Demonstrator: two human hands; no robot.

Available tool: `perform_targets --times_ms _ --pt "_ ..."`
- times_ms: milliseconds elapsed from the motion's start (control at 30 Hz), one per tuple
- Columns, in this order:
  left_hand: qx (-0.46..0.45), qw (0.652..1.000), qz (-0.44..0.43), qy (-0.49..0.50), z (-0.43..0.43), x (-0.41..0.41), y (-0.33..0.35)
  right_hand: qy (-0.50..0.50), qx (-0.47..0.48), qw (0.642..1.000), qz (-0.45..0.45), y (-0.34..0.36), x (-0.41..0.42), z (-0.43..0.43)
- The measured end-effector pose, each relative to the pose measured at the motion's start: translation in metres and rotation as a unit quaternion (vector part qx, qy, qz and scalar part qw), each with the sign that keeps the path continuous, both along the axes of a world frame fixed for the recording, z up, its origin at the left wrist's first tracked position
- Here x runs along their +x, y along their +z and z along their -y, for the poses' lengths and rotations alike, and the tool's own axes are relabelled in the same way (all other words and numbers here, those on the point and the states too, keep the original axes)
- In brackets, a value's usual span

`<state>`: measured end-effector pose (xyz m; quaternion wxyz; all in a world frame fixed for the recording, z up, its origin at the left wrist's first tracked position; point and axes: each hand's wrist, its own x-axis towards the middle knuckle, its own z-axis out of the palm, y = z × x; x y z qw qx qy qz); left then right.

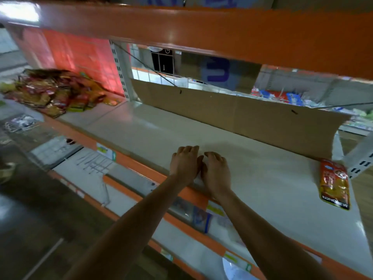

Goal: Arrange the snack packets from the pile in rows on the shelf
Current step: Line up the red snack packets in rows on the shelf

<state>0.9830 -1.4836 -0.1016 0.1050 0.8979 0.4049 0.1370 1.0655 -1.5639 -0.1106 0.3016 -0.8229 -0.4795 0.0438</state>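
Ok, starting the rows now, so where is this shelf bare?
Bare shelf runs from the packet pile at the left end to the left hand, and from the right hand to the single packet at the right end, both back to the cardboard strip. Crowded only at the pile; the hands rest mid-shelf by the front edge.

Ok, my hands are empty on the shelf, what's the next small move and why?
Probably reach the left hand to the packet pile at the left end of the shelf and take one: that hand and the right hand hold nothing, and only a single packet lies at the right end.
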Motion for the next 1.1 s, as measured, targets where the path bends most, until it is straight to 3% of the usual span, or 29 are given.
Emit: perform_targets --times_ms 500,1100 --pt "-0.013 0.986 0.064 0.152 -0.108 -0.151 -0.003 0.106 0.031 0.994 -0.018 0.001 -0.139 -0.139" --pt "-0.016 0.950 0.047 0.309 -0.321 -0.275 0.006 0.235 0.010 0.971 -0.036 0.009 -0.251 -0.383"
